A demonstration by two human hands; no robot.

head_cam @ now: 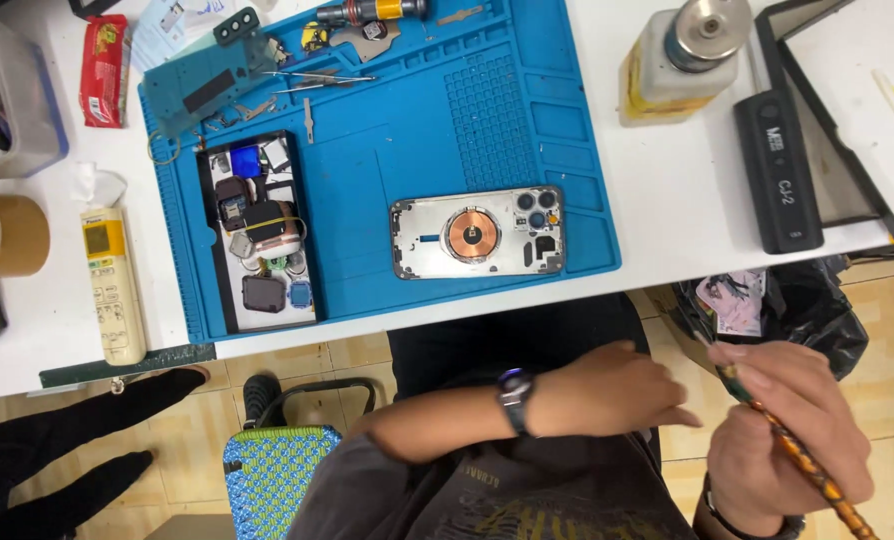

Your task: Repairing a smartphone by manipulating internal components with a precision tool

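My right hand [782,435] is shut on a thin orange-and-green patterned stick [797,460], held low over my lap, off the table's front edge. My left hand [617,390], with a dark watch on the wrist, reaches across toward the stick's upper tip with flat fingers and holds nothing I can see. On the blue work mat [437,120] lies an opened phone housing [477,233] with a copper coil ring and camera holes. Left of it sits a black tray [257,235] holding several small phone parts.
A teal phone back panel [207,75], tweezers and a screwdriver lie at the mat's top. A liquid dispenser bottle [682,55], a black box [779,170], a remote control [112,285] and a tape roll [2,235] stand on the white table. A black rubbish bag [797,300] and a woven stool [272,475] sit below.
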